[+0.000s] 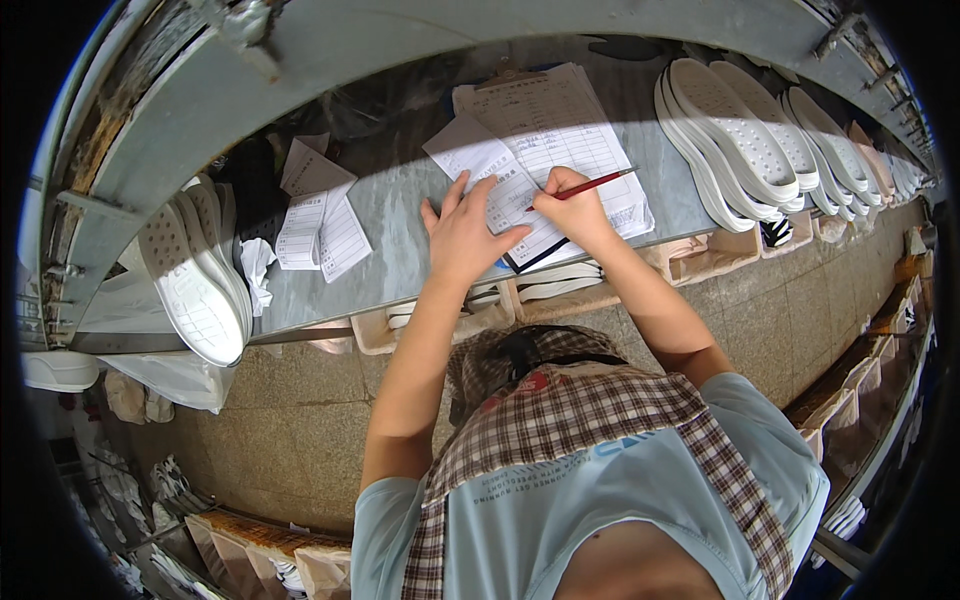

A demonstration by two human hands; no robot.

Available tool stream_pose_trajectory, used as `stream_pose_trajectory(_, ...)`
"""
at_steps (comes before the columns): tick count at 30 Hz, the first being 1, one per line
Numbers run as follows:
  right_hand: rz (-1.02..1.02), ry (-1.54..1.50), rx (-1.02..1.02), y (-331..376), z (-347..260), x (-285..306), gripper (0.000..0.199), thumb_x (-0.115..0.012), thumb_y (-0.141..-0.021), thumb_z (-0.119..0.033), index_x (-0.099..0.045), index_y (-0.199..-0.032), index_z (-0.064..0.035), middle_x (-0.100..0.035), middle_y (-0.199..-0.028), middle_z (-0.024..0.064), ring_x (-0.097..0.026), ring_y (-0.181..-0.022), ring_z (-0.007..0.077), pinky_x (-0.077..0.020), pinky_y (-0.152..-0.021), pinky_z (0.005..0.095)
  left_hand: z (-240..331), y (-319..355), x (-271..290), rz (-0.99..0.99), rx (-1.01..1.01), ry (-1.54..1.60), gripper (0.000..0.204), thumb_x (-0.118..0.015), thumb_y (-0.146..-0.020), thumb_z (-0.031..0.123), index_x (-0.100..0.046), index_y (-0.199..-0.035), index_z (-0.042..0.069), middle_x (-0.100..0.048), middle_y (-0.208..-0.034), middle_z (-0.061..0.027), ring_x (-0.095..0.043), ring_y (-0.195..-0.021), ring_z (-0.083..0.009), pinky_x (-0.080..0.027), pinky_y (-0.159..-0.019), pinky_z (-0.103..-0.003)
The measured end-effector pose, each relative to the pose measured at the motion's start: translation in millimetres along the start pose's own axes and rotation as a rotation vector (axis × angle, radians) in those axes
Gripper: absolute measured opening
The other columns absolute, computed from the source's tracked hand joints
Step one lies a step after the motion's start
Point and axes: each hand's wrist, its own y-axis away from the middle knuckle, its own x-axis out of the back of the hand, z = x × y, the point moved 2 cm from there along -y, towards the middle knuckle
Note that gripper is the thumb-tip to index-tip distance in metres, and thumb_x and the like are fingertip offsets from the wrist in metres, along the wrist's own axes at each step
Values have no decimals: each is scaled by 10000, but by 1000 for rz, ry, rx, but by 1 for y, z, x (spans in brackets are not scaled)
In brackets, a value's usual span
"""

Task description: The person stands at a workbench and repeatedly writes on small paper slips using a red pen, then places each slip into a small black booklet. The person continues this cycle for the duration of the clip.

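Red pencil (582, 186), tip down-left, shaft up-right.
Right hand (575, 210) grips it; left hand (462, 235) flat, open (on forms (545, 140)); grey surface (400, 210), tiled floor.

Writing on forms (560, 140) too small to read. Pen (585, 186) tip hidden behind right hand (575, 215). Paper slip (490, 175) partly covered by left hand (462, 235). Soles (890, 160) at far right blur into picture rim. Trays (560, 290) under table (390, 260) edge mostly hidden. Shelf contents at lower left too dark to tell.

Grey workbench (400, 270), speckled stone floor (300, 430)
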Motion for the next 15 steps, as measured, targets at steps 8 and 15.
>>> stream_pose_trajectory(8, 27, 33, 43, -2, 2, 1, 230, -617, -768, -16, -433, -638, -62, -439, -584, -30, -376, -553, 43, -328, -481, 237, 1, 1, 1, -5, -1, 15, 776, -769, -669, 532, -544, -1303, 145, -538, -1352, -145, -385, -1356, -272, -185, -1071, -643)
stream_pose_trajectory(15, 42, -633, -284, 6, -13, 22, 263, -656, -825, -79, -459, -652, -103, -489, -567, -13, -426, -462, 67, -330, -425, 228, -4, 1, -4, 42, -11, 3, 647, -726, -752, 450, -544, -1293, 146, -565, -1322, -134, -392, -1352, -270, -198, -1063, -648)
